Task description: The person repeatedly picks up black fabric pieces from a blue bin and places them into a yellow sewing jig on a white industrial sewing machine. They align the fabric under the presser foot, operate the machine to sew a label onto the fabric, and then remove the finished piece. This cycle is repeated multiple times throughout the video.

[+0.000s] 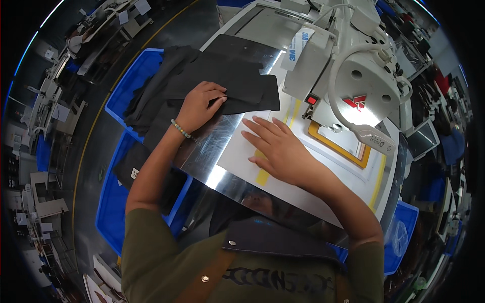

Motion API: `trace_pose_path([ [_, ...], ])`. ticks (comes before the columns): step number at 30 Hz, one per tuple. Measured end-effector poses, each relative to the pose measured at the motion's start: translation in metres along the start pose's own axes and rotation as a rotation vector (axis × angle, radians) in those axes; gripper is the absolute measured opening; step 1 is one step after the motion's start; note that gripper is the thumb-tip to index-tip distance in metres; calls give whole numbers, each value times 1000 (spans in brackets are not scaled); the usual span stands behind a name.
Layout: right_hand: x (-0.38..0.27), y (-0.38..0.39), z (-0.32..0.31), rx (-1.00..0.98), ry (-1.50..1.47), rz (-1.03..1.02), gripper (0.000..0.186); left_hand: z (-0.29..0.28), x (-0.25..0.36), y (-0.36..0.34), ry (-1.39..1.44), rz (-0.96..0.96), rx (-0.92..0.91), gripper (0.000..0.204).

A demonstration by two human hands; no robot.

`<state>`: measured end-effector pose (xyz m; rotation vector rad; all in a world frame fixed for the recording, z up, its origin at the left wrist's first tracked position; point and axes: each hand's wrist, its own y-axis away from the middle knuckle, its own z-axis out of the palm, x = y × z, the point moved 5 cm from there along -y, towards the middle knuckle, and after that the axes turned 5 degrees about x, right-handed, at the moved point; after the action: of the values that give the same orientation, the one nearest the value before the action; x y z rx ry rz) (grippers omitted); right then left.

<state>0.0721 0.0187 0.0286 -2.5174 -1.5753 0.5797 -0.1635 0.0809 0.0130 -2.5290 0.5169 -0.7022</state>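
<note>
Dark grey cut fabric pieces (pixel 217 68) lie stacked on the left part of the metal work table (pixel 202 161). My left hand (pixel 202 106), with a beaded bracelet at the wrist, is on the near edge of the stack. Its thumb and fingertips are closed together on the edge of a top piece. My right hand (pixel 275 149) lies palm down on a white sheet (pixel 235 151) with yellow strips, fingers spread, holding nothing. Just beyond it, a yellow-orange frame (pixel 364 160) sits under the sewing machine head (pixel 348 86).
Left of the table are blue bins (pixel 108 202), the far one heaped with dark fabric (pixel 156 81). Another blue bin (pixel 406 222) holding clear plastic stands at the right. A pale lamp on a bent hose (pixel 374 139) reaches low over the frame. Other workstations line both sides.
</note>
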Motion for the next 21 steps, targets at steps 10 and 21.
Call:
trace_pose_path([
  [10, 39, -49, 62, 154, 57, 58, 63, -66, -45, 7, -112, -264, 594, 15],
  [21, 46, -50, 11, 583, -404, 417, 38, -37, 83, 29, -454, 461, 231, 19],
])
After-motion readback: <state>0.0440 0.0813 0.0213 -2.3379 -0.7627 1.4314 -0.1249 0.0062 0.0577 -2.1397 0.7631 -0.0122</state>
